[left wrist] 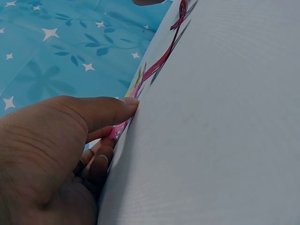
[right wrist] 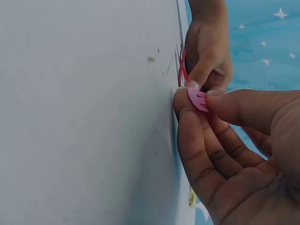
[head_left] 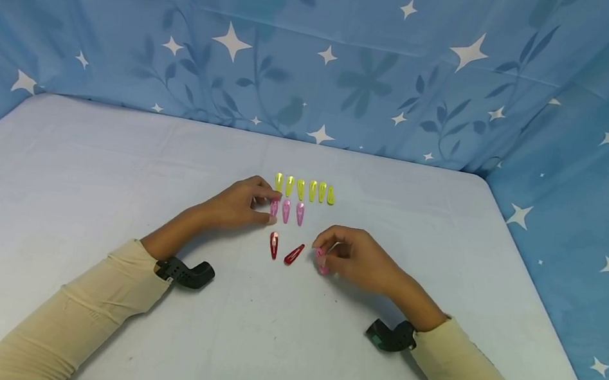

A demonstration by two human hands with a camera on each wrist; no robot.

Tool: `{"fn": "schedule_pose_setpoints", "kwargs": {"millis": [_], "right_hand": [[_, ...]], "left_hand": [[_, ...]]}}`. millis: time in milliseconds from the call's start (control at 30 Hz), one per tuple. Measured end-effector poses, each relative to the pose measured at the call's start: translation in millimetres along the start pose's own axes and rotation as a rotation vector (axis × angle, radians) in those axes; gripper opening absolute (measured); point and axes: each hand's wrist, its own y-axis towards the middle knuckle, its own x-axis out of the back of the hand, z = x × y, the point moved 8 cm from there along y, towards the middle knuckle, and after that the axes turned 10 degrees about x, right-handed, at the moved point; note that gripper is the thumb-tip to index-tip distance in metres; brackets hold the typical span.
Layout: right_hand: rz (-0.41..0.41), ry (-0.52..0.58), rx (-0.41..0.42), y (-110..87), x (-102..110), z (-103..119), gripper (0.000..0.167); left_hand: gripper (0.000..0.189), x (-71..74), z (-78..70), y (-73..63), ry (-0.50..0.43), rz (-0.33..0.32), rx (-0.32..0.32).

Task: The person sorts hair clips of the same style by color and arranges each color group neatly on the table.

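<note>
My left hand (head_left: 239, 204) rests at the left end of a short row of pink snap hair clips. Its thumb and a finger hold the leftmost pink clip (head_left: 274, 209) at its two ends, flat on the table. Two more pink clips, one of them this clip (head_left: 300, 214), lie to its right. Right of the red clips, my right hand (head_left: 359, 259) pinches another pink hair clip (right wrist: 198, 99) between thumb and fingertips, close over the table. Two red clips lie between the hands: an upright one (head_left: 273, 245) and a slanted one (head_left: 293, 254).
A row of several yellow hair clips (head_left: 300, 189) lies just beyond the pink row. White cloth covers the table (head_left: 281, 355). A blue curtain (head_left: 300, 53) with stars hangs behind its far edge and along the right side.
</note>
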Motion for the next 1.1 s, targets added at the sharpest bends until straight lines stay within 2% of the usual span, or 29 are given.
{"fn": "schedule_pose_setpoints", "kwargs": {"millis": [133,600,933,1100], "right_hand": [[-0.048,0.016,-0.013,1.6,6.9,-4.1,0.021],[-0.118,0.02,-0.014,12.1,22.2,-11.7,0.013],[-0.165,-0.041,-0.02,23.6,32.3,-18.9,0.011],[-0.176,-0.063,-0.02,36.5,34.4,-19.7,0.013]], "left_hand": [[0.05,0.6,-0.5,-0.8,-0.003,0.001,-0.003],[0.05,-0.2,-1.5,-1.4,0.013,0.0,-0.021],[0.051,-2.3,-0.3,1.9,0.015,0.0,-0.015],[0.051,0.0,0.2,0.9,0.025,-0.007,-0.011]]}}
